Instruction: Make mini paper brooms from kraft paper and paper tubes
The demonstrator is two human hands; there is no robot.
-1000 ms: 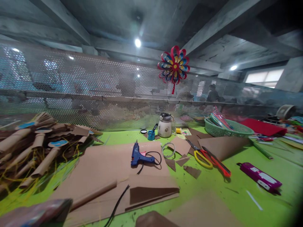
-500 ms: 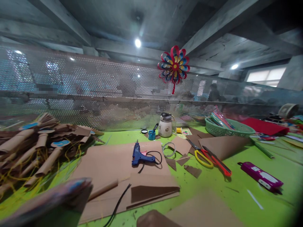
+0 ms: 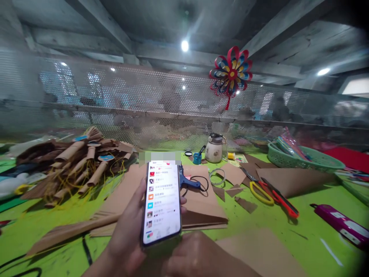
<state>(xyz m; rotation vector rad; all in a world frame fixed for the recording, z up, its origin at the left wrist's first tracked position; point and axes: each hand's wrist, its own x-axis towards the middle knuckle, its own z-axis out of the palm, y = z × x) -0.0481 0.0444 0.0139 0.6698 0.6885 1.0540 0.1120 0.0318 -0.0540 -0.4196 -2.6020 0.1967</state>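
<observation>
Clock positions are taken from the phone as seen by the wearer.

Progress: the phone (image 3: 163, 202) is lifted clear of the table (image 3: 314, 234), its screen lit and showing a list. On the craft side, a heap of rolled brown pieces (image 3: 98, 173) lies at ten o'clock. The glue gun (image 3: 188, 184) lies unheld at two o'clock, partly hidden behind the phone, on a folded brown sheet (image 3: 206, 209). The scissors (image 3: 253, 179) lie unheld at three o'clock. What remains cannot be established from this view.

Hands: the left hand (image 3: 128, 229) grasps the phone from eight o'clock, its fingertips showing past the three o'clock edge. The right hand (image 3: 193, 256), toward five o'clock, sits near the phone's lower edge with fingers curled; owing to blur, I cannot tell whether it is clenched or contains anything.

Orientation: the phone's long axis runs very nearly twelve to six. Its top end points to twelve, away from the wearer; the screen faces the wearer.
</observation>
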